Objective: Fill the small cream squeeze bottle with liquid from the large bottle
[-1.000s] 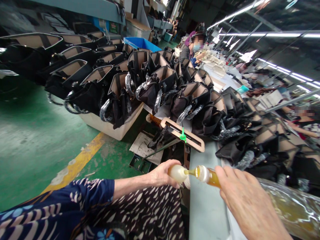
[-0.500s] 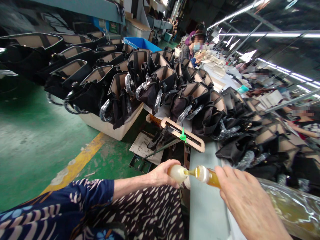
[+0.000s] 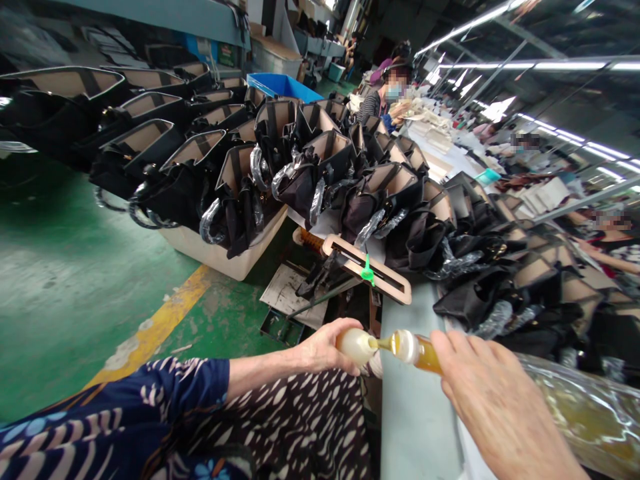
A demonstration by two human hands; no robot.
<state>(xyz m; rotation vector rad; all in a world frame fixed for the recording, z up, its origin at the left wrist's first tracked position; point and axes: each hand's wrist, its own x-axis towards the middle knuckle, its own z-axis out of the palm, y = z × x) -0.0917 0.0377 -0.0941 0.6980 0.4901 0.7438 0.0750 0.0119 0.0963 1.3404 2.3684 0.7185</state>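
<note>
My left hand (image 3: pixel 327 348) is closed around a small whitish squeeze bottle (image 3: pixel 356 345), its open mouth turned to the right. Yellowish liquid (image 3: pixel 384 343) runs into that mouth from the neck of a large clear plastic bottle (image 3: pixel 585 407). My right hand (image 3: pixel 493 387) grips the large bottle near its neck and keeps it tipped over the edge of the grey table (image 3: pixel 417 400). The fingers of my right hand are partly hidden behind its back. Amber liquid fills the large bottle's neck.
Black handbags (image 3: pixel 330 167) with beige linings crowd the table and a white bin (image 3: pixel 225 250). A tan slotted piece (image 3: pixel 367 267) with a green clip juts out beyond the bottles. Co-workers sit along the long table, one in a mask (image 3: pixel 375 107). Green floor (image 3: pixel 60 287) lies to the left.
Hardly anything differs. Both hands hold the bottles in the same places, and liquid still runs between them. The view has shifted very slightly.
</note>
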